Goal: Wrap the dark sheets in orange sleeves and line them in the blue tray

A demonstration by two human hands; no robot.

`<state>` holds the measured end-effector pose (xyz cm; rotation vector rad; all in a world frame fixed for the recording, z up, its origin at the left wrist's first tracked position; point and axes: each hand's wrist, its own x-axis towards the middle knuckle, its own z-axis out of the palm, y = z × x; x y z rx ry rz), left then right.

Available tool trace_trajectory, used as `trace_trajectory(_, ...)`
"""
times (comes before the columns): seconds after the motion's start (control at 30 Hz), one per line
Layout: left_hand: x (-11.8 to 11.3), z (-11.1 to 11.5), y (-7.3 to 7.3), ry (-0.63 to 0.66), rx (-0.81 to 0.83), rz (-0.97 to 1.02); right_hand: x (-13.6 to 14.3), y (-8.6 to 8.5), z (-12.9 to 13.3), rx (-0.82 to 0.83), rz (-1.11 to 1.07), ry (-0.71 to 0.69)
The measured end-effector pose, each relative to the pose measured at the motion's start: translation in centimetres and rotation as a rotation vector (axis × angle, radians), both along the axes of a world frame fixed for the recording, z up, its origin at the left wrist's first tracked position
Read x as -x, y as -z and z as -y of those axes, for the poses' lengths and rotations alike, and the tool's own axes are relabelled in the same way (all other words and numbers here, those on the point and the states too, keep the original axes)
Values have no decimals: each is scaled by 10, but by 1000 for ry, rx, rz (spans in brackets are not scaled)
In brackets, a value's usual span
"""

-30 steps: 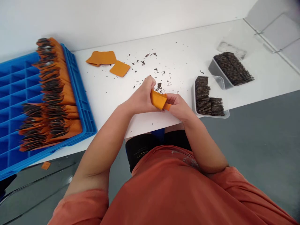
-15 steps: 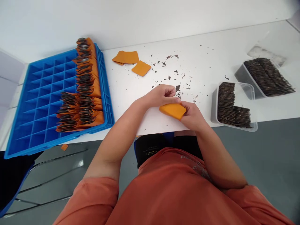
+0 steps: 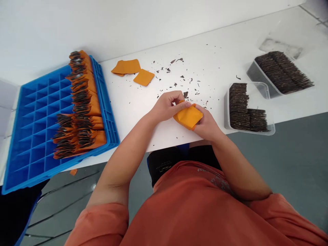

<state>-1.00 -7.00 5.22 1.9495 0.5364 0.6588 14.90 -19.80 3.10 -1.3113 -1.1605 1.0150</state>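
Between my two hands, just above the front part of the white table, is an orange pouch point(image 3: 188, 118). My right hand point(image 3: 205, 124) grips its right side, the fingers partly hidden behind it. At the pouch's upper left edge, my left hand point(image 3: 169, 106) pinches with its thumb lying on top and its fingers curled. Whether anything is inside the pouch is hidden. Past my hands, dark flakes point(image 3: 186, 94) lie scattered on the table. Farther left, a few flat orange pouches point(image 3: 144, 77) rest near the wall.
A blue divided crate point(image 3: 38, 136) stands at the left, its right columns holding orange pouches stuffed with dark sheets point(image 3: 84, 102). At the right are two clear plastic tubs point(image 3: 271, 126) of stacked dark sheets point(image 3: 238, 106). A clear plastic bag point(image 3: 282, 46) lies behind them.
My left hand has come onto the pouch's upper edge, its thumb now over the orange surface. The pouch is tilted more toward me, and the whole view has turned slightly.
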Motion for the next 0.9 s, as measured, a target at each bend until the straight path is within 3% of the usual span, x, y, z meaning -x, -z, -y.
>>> trace_trajectory(0.13,5,7,-14,-28,-387,-123,6,10,-2,-35,-128,237)
trace_trajectory(0.23,0,22,-17,42,-581,-198,8,16,-4,-100,-167,301)
trace_trajectory(0.37,-13,32,-9,74,-687,-180,7,17,-6,-99,-41,262)
trace_trajectory(0.6,-16,15,-1,91,-681,-85,7,9,-10,-76,13,203)
trace_trajectory(0.67,-14,11,0,62,-636,-79,12,6,4,-108,41,276)
trace_trajectory(0.77,-11,6,2,13,-607,-66,21,-1,47,-190,200,402)
trace_trajectory(0.9,-9,2,5,0,-581,-18,10,-25,109,-498,551,382)
